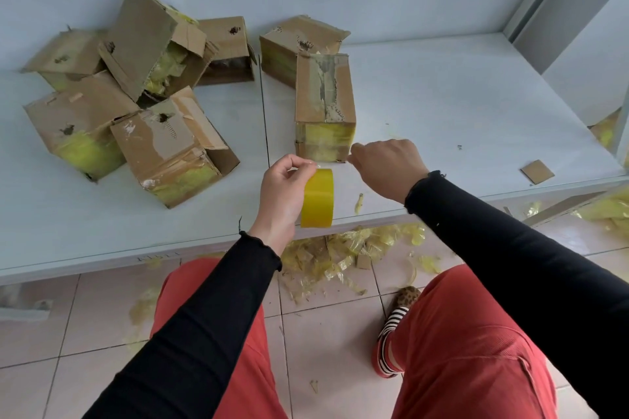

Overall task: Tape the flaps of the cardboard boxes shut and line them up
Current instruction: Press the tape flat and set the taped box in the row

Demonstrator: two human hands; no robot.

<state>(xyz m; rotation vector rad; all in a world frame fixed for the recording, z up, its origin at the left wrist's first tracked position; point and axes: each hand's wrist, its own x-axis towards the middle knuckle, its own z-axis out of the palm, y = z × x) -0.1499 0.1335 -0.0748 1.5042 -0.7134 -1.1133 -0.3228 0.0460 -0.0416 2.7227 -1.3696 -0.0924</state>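
My left hand [284, 192] grips the yellow tape roll [317, 198] above the worktop [442, 105], right fingers [357, 149] pinching its end by the box [325, 105] — pull taut, press flat — no wrinkles

cardboard boxes: seven on the counter [442, 85] — five heaped [136, 95] far side of the left hand [282, 190], two [325, 92] just beyond the right hand [388, 163]. tape roll [318, 199]: one. loose cardboard scrap [537, 172]: one. hands: two.
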